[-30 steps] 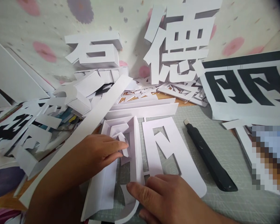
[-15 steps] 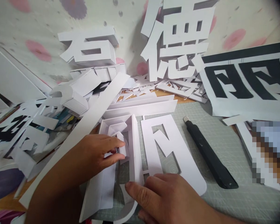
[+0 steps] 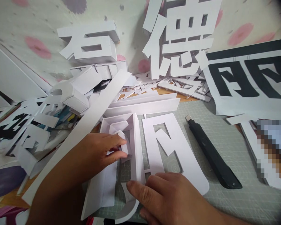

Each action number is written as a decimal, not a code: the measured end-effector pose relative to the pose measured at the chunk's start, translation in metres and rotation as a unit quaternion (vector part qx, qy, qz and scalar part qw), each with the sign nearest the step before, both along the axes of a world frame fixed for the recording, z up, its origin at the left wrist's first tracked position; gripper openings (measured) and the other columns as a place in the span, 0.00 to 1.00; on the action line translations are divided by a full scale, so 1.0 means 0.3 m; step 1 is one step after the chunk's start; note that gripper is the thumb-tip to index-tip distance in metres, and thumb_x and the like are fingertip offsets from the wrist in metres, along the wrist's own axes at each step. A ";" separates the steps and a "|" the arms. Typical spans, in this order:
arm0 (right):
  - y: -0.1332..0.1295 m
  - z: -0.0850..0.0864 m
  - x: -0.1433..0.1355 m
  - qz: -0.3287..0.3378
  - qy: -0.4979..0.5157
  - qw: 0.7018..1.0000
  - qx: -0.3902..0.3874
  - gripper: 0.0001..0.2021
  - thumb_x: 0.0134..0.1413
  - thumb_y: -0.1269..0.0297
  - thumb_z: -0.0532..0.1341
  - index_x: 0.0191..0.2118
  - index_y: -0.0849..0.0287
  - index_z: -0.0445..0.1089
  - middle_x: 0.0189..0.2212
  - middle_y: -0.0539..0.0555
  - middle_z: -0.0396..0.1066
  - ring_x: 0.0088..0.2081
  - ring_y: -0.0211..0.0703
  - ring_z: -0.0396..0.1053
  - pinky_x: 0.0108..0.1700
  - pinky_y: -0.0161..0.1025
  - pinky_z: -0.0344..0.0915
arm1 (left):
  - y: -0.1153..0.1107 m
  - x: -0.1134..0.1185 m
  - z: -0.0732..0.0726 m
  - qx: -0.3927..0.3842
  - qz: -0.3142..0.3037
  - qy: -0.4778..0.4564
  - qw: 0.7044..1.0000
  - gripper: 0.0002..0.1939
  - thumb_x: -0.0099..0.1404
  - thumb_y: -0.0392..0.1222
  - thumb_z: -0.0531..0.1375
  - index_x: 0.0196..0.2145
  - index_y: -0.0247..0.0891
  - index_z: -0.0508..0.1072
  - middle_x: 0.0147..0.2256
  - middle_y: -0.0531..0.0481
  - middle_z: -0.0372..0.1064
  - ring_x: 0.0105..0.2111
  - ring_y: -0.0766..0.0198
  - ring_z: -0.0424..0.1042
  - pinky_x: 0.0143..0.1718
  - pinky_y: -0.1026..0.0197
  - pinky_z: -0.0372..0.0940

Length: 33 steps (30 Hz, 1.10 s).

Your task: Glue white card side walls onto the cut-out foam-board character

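A hollow white foam-board letter lies on the green cutting mat, its thin side walls standing up. My left hand reaches into it, thumb and fingers closed on a small white foam-board piece among the inner walls. Over the letter's curved lower wall, my right hand has its index fingertip on the inner side and other fingers bent by the outer side. Right beside this letter lies a flat white cut-out of similar outline, partly covered by my right hand. A black utility knife rests farther right.
Finished white block characters stand against the flowered wall covering, with offcuts below. A long white strip slants across the left side. White strips stand behind the letter. A black printed character sheet leans at right.
The view has shifted slightly, so the knife and cut-out sit a little farther right. Both hands keep nearly the same places on the letter.
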State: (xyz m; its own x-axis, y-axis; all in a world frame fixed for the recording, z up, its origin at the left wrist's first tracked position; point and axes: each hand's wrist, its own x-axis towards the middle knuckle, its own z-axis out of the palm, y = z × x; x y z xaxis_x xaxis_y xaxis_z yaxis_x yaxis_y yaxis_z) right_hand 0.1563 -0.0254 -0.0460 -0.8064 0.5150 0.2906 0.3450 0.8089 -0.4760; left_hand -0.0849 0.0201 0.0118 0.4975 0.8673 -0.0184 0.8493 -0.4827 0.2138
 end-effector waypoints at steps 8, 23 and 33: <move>-0.003 -0.005 -0.002 -0.017 0.018 0.999 0.030 0.21 0.56 0.63 0.63 0.53 0.57 0.60 0.25 0.46 0.69 0.21 0.41 0.66 0.20 0.40 0.46 | -0.005 0.000 0.003 0.009 -0.015 0.001 1.000 0.09 0.66 0.46 0.59 0.43 0.46 0.72 0.33 0.59 0.75 0.32 0.67 0.73 0.35 0.64 0.62; -0.006 -0.013 -0.002 -0.028 0.020 0.998 0.053 0.18 0.59 0.62 0.63 0.52 0.57 0.61 0.23 0.45 0.67 0.19 0.42 0.65 0.17 0.40 0.47 | -0.013 0.016 0.022 0.033 -0.071 0.060 0.995 0.11 0.71 0.44 0.52 0.42 0.42 0.72 0.38 0.51 0.74 0.35 0.62 0.72 0.34 0.61 0.62; 0.002 -0.012 -0.008 -0.026 0.022 0.998 0.047 0.18 0.58 0.63 0.64 0.52 0.57 0.62 0.23 0.45 0.68 0.20 0.41 0.65 0.17 0.40 0.47 | -0.010 0.050 0.024 0.058 -0.114 0.067 0.990 0.11 0.72 0.37 0.49 0.41 0.39 0.70 0.34 0.52 0.69 0.34 0.64 0.67 0.36 0.59 0.61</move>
